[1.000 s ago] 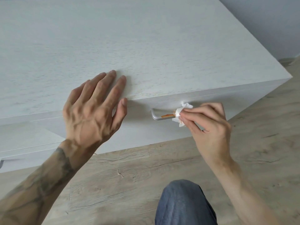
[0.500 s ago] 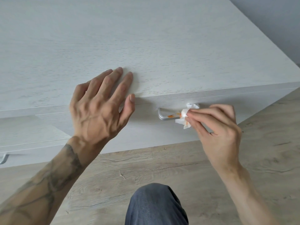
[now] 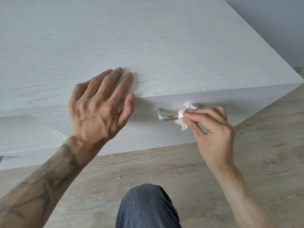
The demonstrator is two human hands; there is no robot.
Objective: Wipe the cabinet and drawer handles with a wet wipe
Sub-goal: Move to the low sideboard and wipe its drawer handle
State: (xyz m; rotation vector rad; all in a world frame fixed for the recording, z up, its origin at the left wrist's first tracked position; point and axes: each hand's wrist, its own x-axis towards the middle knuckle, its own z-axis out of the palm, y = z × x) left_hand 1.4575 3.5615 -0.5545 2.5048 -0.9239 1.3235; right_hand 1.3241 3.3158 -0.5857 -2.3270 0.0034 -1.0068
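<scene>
Wet wipe [image 3: 185,112] edged left along handle [image 3: 162,117], crumpled, orange-stained; right hand [image 3: 212,130] fingers [image 3: 202,112] pinch it; left hand [image 3: 97,111] flat on cabinet [image 3: 148,46].

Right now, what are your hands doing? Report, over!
Left hand flat on cabinet top. Right hand pinches wet wipe against drawer handle. Orange smear on handle beside the wipe. Nothing blocking.

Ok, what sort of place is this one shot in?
Probably a room in a home: a low white wood-grain cabinet with a metal drawer handle, on wood-look plank flooring by a plain wall.
</scene>
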